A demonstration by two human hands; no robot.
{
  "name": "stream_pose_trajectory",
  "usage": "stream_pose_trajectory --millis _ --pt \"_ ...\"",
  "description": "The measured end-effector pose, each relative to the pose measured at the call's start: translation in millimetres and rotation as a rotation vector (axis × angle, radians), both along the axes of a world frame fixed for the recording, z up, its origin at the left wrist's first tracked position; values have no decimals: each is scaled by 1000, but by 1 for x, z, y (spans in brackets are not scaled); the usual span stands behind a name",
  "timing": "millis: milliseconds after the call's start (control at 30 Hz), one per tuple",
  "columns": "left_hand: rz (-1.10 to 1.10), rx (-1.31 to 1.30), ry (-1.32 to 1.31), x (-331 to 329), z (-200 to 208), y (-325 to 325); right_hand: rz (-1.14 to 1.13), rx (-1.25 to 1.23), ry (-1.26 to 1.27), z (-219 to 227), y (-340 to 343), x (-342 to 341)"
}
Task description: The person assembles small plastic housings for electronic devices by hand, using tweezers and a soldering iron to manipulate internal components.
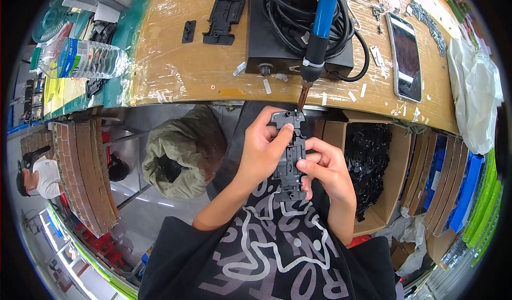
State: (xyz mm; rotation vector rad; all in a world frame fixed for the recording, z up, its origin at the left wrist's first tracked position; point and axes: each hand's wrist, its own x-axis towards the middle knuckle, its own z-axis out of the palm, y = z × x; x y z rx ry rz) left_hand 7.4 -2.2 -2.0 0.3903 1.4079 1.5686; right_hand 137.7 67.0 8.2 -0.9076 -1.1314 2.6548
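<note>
Between both hands [265, 146], black part [295, 155]

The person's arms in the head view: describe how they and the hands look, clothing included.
The left grip and right grip are bare hands; no glove, watch or bracelet shows. The forearms are bare too. Loose black sleeves cover the upper arms, with no marking visible. The dark top bears large greyish letters and a pale winding line.

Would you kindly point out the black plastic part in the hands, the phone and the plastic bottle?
Black plastic part [292, 156], head view: middle of its frame.
Phone [406, 58], head view: middle of its screen.
Plastic bottle [81, 58], head view: label around its body.
</note>
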Motion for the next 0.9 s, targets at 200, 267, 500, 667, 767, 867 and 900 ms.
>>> stream_pose_trajectory --millis 200,267,500,667,767,867,900 --pt "10 -29 -4 -1 2 3 -10 12 12 1 2 -2" --pt "-3 -37 19 -3 3 4 -18 11 18 2 3 -3" --pt "5 -27 14 -3 1 4 -19 26 14 4 4 -3" --pt "18 -16 -4 -2 1 5 -20 32 16 5 3 -2" --pt "3 -27 2 -3 0 4 -14 36 11 7 3 -2" --pt "10 -31 -3 -2 2 5 -23 29 1 8 3 -3" --pt "10 -31 -4 -2 2 5 -26 34 1 9 3 -3"
